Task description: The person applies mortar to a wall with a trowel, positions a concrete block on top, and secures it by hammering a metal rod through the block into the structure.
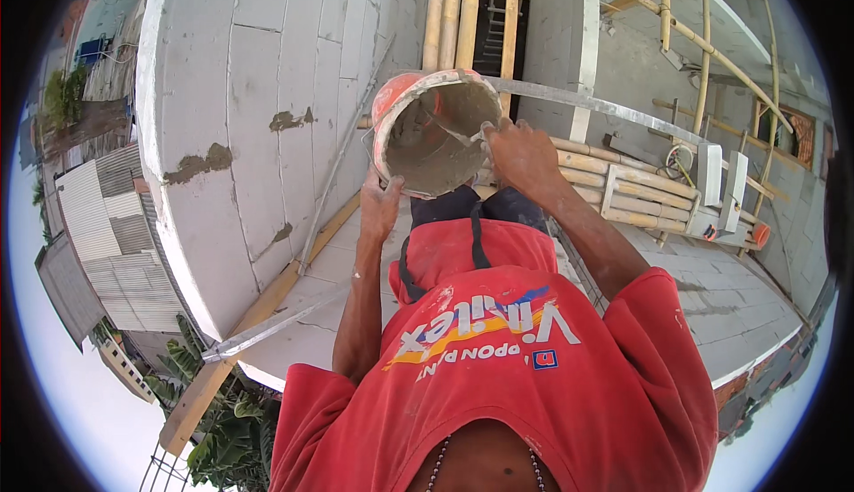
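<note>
An orange bucket (433,132), its inside coated with grey mortar, is tipped toward me in front of my chest. My left hand (380,207) cups its lower rim from below. My right hand (520,154) grips the rim on the right side. Both arms reach forward over my red shirt (498,350). The bucket is raised above a ledge of white blocks.
A wall of large white blocks (267,100) with mortar patches rises at left. Bamboo poles (449,12) and a metal straightedge (587,100) stand ahead. A stack of bamboo and white blocks (712,181) lies right. Rooftops and banana leaves (222,430) are far below left.
</note>
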Available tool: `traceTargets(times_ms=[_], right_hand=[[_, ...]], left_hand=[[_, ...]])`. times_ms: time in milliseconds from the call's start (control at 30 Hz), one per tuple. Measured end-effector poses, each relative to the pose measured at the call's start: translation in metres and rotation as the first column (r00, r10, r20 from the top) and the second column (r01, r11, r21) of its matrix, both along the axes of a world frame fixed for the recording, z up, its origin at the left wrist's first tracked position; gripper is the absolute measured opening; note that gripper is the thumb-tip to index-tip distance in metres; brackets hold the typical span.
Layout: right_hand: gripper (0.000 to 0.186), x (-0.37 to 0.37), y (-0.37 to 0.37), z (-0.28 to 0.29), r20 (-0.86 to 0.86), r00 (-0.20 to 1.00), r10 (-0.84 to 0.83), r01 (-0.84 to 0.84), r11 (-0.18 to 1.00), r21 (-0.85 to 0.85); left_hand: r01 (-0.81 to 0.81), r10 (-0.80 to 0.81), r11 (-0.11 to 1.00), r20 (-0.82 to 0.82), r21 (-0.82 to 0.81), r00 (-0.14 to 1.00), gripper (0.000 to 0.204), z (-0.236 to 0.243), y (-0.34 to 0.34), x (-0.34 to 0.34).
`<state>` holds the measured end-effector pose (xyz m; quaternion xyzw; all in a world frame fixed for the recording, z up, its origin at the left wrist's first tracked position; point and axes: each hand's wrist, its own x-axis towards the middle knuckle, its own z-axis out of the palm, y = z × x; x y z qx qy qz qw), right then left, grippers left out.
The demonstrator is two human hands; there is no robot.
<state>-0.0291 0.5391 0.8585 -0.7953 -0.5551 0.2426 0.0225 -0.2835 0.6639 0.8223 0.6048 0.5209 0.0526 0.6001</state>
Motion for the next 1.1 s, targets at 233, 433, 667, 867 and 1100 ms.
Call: traceTargets(times_ms=[233, 433, 667, 867, 1100], right_hand=[[0.017, -0.007, -0.031, -0.028, -0.105, 0.984, -0.144, 0.152, 0.986, 0.076], [0.014, -0.033, -0.042, -0.021, -0.206, 0.947, -0.246, 0.249, 0.968, -0.012], [0.016, -0.07, -0.066, -0.036, -0.299, 0.819, -0.49, 0.524, 0.851, 0.04], [0.02, -0.072, -0.092, -0.025, -0.435, 0.693, -0.575, 0.628, 0.778, -0.028], [0.031, -0.048, -0.152, -0.052, -0.607, 0.494, -0.622, 0.704, 0.696, -0.14]], left_hand=[[-0.008, 0.03, 0.983, 0.118, -0.184, 0.993, 0.056, 0.007, 0.011, 0.023], [0.164, -0.149, 0.968, 0.089, -0.191, 0.985, 0.065, 0.021, 0.001, 0.021], [0.433, -0.431, 0.894, 0.041, -0.117, 0.901, 0.058, 0.019, 0.019, 0.046], [0.591, -0.597, 0.801, -0.055, -0.092, 0.801, 0.052, 0.004, 0.011, 0.08], [0.676, -0.679, 0.733, -0.014, -0.083, 0.734, 0.053, 0.014, -0.03, 0.125]])
